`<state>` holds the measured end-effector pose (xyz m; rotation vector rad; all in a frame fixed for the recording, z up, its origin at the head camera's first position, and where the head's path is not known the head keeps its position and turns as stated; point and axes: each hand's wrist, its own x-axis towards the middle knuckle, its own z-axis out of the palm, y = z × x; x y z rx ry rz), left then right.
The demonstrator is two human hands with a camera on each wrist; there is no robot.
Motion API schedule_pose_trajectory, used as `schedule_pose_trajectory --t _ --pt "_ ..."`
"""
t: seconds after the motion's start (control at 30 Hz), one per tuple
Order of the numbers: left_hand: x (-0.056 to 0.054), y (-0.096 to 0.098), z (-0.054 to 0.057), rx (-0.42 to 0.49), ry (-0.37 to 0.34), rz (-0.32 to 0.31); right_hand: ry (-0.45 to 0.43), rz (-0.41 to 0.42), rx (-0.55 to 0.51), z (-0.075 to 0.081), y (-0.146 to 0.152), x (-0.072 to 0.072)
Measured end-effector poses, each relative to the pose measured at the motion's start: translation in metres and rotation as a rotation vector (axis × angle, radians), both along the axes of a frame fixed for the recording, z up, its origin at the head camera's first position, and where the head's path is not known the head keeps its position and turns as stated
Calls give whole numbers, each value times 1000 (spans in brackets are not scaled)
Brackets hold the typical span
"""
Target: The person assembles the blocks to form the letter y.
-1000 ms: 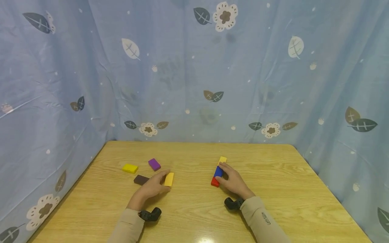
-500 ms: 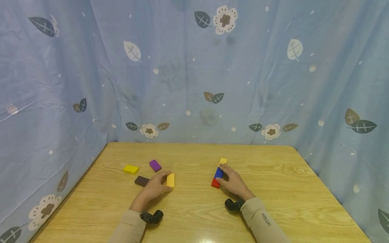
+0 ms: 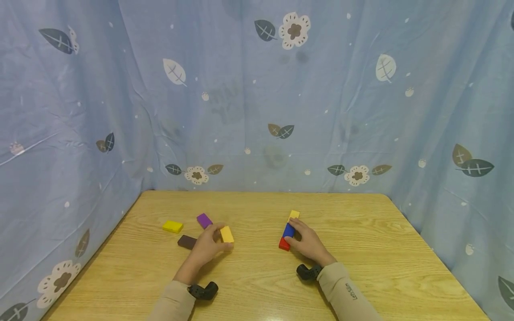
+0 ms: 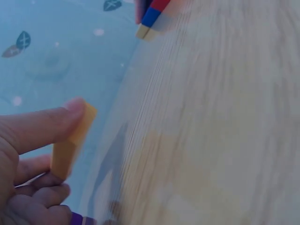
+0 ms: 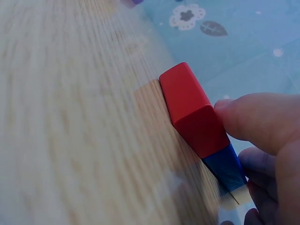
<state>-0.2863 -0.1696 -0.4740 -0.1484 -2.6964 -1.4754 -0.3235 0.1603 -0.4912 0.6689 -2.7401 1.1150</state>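
An orange-yellow block (image 3: 227, 234) is pinched between the thumb and fingers of my left hand (image 3: 206, 246). In the left wrist view this block (image 4: 64, 157) is tilted, held above the wooden table. To the right, a red block (image 3: 283, 244), a blue block (image 3: 288, 231) and a pale yellow block (image 3: 294, 215) lie end to end in a row. My right hand (image 3: 308, 244) holds this row from its right side. In the right wrist view the thumb touches the red block (image 5: 187, 96), while curled fingers lie by the blue block (image 5: 226, 169).
Left of my left hand lie a dark brown block (image 3: 186, 242), a yellow block (image 3: 172, 226) and a purple block (image 3: 204, 220), the purple one partly hidden. A blue patterned curtain (image 3: 241, 102) hangs behind the wooden table (image 3: 257, 276) and along both sides.
My left hand has shifted slightly to the right with the orange-yellow block, which has turned and tilted. My right hand stays at the row of blocks. The head view has shifted a little.
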Motion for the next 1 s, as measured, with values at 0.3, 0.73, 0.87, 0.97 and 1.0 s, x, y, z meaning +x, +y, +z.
schedule_pose_trajectory --t 0.3,0.73,0.87,0.97,1.0 --pt "2 14 5 28 100 5 27 -8 9 -2 3 0" --pt "1 48 -3 54 106 -44 9 4 -7 1 1 0" --pt "2 59 0 57 102 -67 21 -2 -11 2 0 0" --pt "1 65 2 63 96 -74 24 -5 -17 2 0 1" --pt "1 66 2 65 99 -74 22 -5 -18 2 -1 0"
